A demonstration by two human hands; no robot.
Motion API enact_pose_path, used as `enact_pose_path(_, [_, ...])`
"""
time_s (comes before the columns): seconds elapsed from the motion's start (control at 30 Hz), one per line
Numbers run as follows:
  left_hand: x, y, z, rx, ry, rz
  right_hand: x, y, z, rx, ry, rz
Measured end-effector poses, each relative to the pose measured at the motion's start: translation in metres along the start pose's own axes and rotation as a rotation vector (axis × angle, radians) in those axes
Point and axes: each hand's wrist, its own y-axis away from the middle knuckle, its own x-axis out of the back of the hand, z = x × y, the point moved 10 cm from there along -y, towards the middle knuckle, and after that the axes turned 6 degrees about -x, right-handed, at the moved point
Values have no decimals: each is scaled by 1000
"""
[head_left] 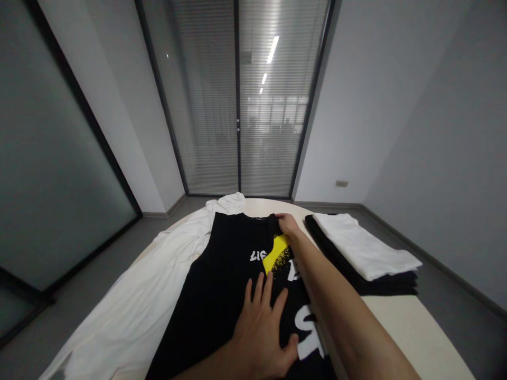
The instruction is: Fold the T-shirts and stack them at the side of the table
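A black shirt [222, 274] lies spread on the table in front of me, one side folded over its front. White lettering and a yellow splattered print show on the folded-over part, and a small white print sits on the chest. My left hand [263, 327] rests palm down on the shirt, fingers spread, beside the fold's edge. At the far end, near the collar, my right hand [288, 224] pinches the shirt's folded shoulder corner. Its fingertips are partly hidden by the cloth.
A white garment [146, 285] lies loosely along the table's left side, overhanging the edge. On the right stands a stack of folded black clothes [356, 282] with a folded white garment [364, 248] on top. The pale table [412, 327] has a rounded far edge; glass doors [237, 105] stand beyond.
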Motion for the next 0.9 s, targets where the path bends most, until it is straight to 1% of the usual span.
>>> enact_pose_path(0.13, [-1, -1, -1, 2, 3, 3, 1, -3, -7, 62, -72, -4])
enact_pose_path(0.2, [-2, -1, -1, 5, 2, 1, 3, -1, -5, 67, -80, 0])
enact_pose_path(0.27, [-1, -1, -1, 6, 3, 0, 8, 2, 3, 31, -69, 17])
enact_pose_path(0.37, [-1, 0, 0, 5, 2, 0, 15, 9, 23, -83, -17, 43])
enact_pose_path(0.43, [-1, 0, -1, 6, -4, -1, 17, 15, 33, -149, 26, 31])
enact_pose_path(0.5, [1, 1, 0, 6, -15, 7, 15, 21, 37, -175, 60, 5])
enact_pose_path(0.57, [4, 0, 5, -29, -31, 24, 13, 27, 37, -167, 82, -20])
enact_pose_path(0.63, [8, 0, 21, -150, -55, 23, 11, 31, 34, -140, 93, -42])
enact_pose_path(0.7, [6, 3, 47, -364, -85, -32, 10, 34, 32, -106, 96, -65])
enact_pose_path(0.77, [-1, 14, 74, -600, -132, -113, 11, 38, 31, -65, 93, -89])
enact_pose_path(0.8, [-4, 20, 84, -691, -167, -136, 12, 40, 30, -43, 91, -100])
enact_pose_path(0.83, [-6, 24, 91, -759, -208, -139, 14, 42, 30, -23, 89, -110])
enact_pose_path(0.9, [-10, 30, 101, -847, -293, -95, 17, 47, 31, 7, 88, -119])
